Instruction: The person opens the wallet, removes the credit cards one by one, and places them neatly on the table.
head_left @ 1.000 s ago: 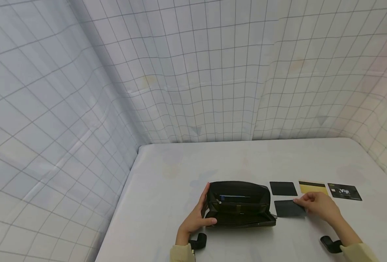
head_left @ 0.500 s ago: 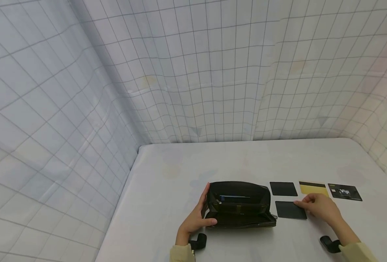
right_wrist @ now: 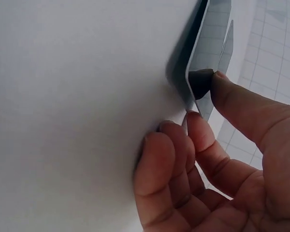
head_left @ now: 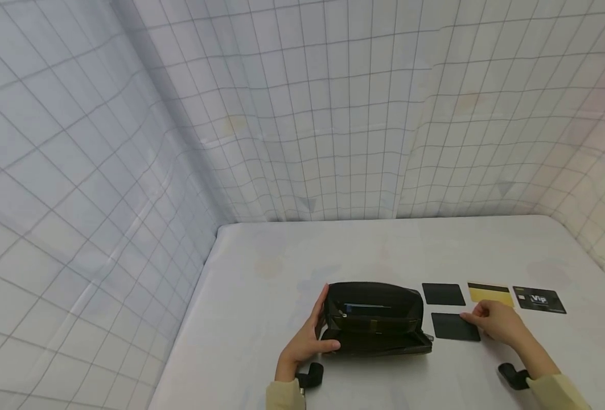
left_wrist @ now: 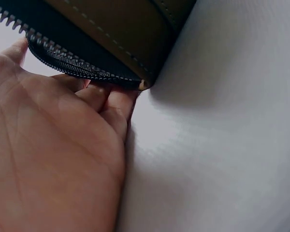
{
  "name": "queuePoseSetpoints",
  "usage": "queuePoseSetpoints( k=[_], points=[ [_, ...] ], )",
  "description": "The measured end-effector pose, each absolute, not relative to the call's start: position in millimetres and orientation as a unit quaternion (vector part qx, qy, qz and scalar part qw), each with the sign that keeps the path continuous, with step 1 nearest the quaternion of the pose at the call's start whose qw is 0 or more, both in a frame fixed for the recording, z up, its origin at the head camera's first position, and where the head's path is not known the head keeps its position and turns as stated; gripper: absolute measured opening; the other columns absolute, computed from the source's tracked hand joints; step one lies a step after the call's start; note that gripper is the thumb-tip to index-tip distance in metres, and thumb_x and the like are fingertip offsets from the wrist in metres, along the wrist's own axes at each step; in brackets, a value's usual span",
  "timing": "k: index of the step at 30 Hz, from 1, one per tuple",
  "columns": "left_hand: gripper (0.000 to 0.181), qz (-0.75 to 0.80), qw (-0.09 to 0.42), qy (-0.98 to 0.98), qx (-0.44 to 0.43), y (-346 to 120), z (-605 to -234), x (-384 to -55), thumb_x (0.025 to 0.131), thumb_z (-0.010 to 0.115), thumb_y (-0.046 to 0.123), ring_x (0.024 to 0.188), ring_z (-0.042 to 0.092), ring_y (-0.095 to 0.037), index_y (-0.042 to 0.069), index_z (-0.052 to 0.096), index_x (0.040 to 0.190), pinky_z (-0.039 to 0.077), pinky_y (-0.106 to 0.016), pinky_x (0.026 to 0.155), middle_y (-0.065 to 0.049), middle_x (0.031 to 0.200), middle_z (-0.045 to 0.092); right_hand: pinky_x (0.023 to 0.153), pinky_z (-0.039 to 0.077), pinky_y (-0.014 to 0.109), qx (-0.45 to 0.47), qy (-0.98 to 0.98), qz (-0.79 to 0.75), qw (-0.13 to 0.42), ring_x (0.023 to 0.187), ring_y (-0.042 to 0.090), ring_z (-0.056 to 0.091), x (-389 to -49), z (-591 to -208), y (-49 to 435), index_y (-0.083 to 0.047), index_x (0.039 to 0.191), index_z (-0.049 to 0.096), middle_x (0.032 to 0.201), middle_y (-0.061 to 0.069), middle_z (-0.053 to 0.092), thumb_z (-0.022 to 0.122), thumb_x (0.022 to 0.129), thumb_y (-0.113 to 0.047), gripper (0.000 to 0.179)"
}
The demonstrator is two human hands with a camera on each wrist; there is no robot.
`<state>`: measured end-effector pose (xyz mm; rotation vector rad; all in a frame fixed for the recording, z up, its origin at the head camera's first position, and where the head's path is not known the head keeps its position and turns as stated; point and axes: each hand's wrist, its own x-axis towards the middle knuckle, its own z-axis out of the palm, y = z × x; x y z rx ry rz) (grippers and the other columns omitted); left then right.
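Observation:
A dark zip wallet (head_left: 374,326) lies spread on the white table, its mouth facing up and a blue-edged item (head_left: 367,307) inside. My left hand (head_left: 304,344) grips its left end, thumb at the front edge and fingers behind. The left wrist view shows the zipper teeth (left_wrist: 63,53) and brown lining above the palm. To the right of the wallet, my right hand (head_left: 499,324) pinches the upper right edge of a black card (head_left: 448,327). In the right wrist view, the thumb presses on the card's glossy face (right_wrist: 208,53) while a fingertip meets its edge, which stands slightly off the table.
Behind the pinched card lie another black card (head_left: 443,295), a gold card with a dark stripe (head_left: 489,294) and a black VIP card (head_left: 540,300), in a row. White gridded cloth walls (head_left: 333,114) enclose the table (head_left: 282,256) at the back and sides.
The pinched black card has shifted very slightly to the right, with the right hand still at its edge. The left hand and the wallet have hardly moved.

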<state>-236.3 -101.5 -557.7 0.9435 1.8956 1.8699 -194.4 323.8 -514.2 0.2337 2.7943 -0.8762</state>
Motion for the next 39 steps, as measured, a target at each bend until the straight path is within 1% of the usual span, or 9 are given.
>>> queuePoseSetpoints(
  k=[5,10,16,22,29,31,34,36,39],
  points=[
    [0.104,0.645,0.159,0.669,0.332,-101.6,-558.8,-236.6,0.081,0.072,0.031,0.142,0.003,-0.013,0.024,-0.006,0.15,0.02,-0.028,0.109,0.008,0.155,-0.005,0.051,0.034,0.029,0.062,0.947,-0.299,0.103,0.057,0.016,0.044,-193.8,-514.9,323.8,-0.005,0.073,0.052,0.062,0.001,0.046,0.063,0.085,-0.043,0.042],
    [0.105,0.644,0.156,0.671,0.332,-100.8,-559.5,-233.9,0.08,0.072,0.034,0.142,0.002,-0.01,0.026,-0.005,0.15,0.02,-0.026,0.109,0.008,0.156,-0.005,0.051,0.034,0.029,0.058,0.948,-0.295,0.107,0.058,0.016,0.044,-193.2,-514.9,323.0,-0.005,0.072,0.052,0.062,0.001,0.046,0.064,0.085,-0.04,0.04],
    [0.105,0.647,0.154,0.665,0.339,-100.5,-562.2,-230.5,0.08,0.073,0.03,0.142,0.001,-0.011,0.026,-0.005,0.15,0.019,-0.024,0.109,0.005,0.156,-0.006,0.051,0.034,0.029,0.05,0.954,-0.278,0.102,0.057,0.016,0.044,-191.2,-517.4,321.4,-0.005,0.07,0.051,0.062,0.001,0.046,0.064,0.086,-0.035,0.036],
    [0.106,0.644,0.163,0.666,0.34,-100.0,-562.7,-230.2,0.08,0.073,0.031,0.142,0.0,-0.011,0.027,-0.007,0.15,0.018,-0.032,0.111,0.007,0.156,-0.007,0.051,0.035,0.029,0.062,0.957,-0.263,0.107,0.06,0.016,0.044,-192.2,-516.5,319.9,-0.003,0.073,0.052,0.065,0.003,0.046,0.064,0.086,-0.032,0.034],
    [0.113,0.632,0.159,0.679,0.337,-100.4,-560.6,-227.2,0.075,0.077,0.033,0.142,0.002,-0.013,0.025,-0.007,0.15,0.018,-0.029,0.111,0.006,0.156,-0.007,0.052,0.033,0.029,0.053,0.961,-0.258,0.083,0.06,0.018,0.044,-192.9,-517.8,321.0,-0.003,0.071,0.052,0.065,0.003,0.047,0.064,0.086,-0.031,0.033],
    [0.115,0.622,0.154,0.692,0.334,-100.3,-559.1,-225.8,0.074,0.078,0.033,0.142,0.003,-0.013,0.024,-0.008,0.15,0.018,-0.034,0.111,0.007,0.156,-0.007,0.052,0.033,0.029,0.05,0.962,-0.257,0.075,0.06,0.018,0.044,-192.9,-518.1,321.4,-0.004,0.071,0.052,0.065,0.003,0.047,0.064,0.086,-0.03,0.032],
    [0.117,0.613,0.149,0.703,0.329,-99.9,-552.8,-223.2,0.072,0.08,0.031,0.142,0.003,-0.013,0.022,-0.007,0.15,0.016,-0.046,0.111,0.008,0.156,-0.005,0.052,0.033,0.03,0.047,0.963,-0.257,0.072,0.06,0.018,0.044,-192.8,-517.4,321.7,-0.004,0.071,0.052,0.064,0.002,0.047,0.064,0.086,-0.031,0.033],
    [0.117,0.609,0.145,0.706,0.331,-99.8,-546.1,-220.8,0.072,0.081,0.029,0.142,0.002,-0.013,0.019,-0.006,0.15,0.014,-0.053,0.109,0.005,0.156,-0.005,0.052,0.033,0.029,0.045,0.963,-0.254,0.073,0.06,0.018,0.044,-192.8,-516.7,321.5,-0.004,0.071,0.052,0.064,0.002,0.047,0.064,0.086,-0.032,0.033],
    [0.117,0.605,0.146,0.708,0.333,-100.1,-536.1,-216.5,0.072,0.08,0.029,0.142,0.002,-0.013,0.016,-0.006,0.15,0.012,-0.057,0.108,0.0,0.156,-0.005,0.052,0.033,0.029,0.047,0.964,-0.25,0.078,0.061,0.018,0.044,-192.8,-514.1,319.5,-0.003,0.075,0.053,0.065,0.003,0.047,0.062,0.087,-0.034,0.035]
  ],
)
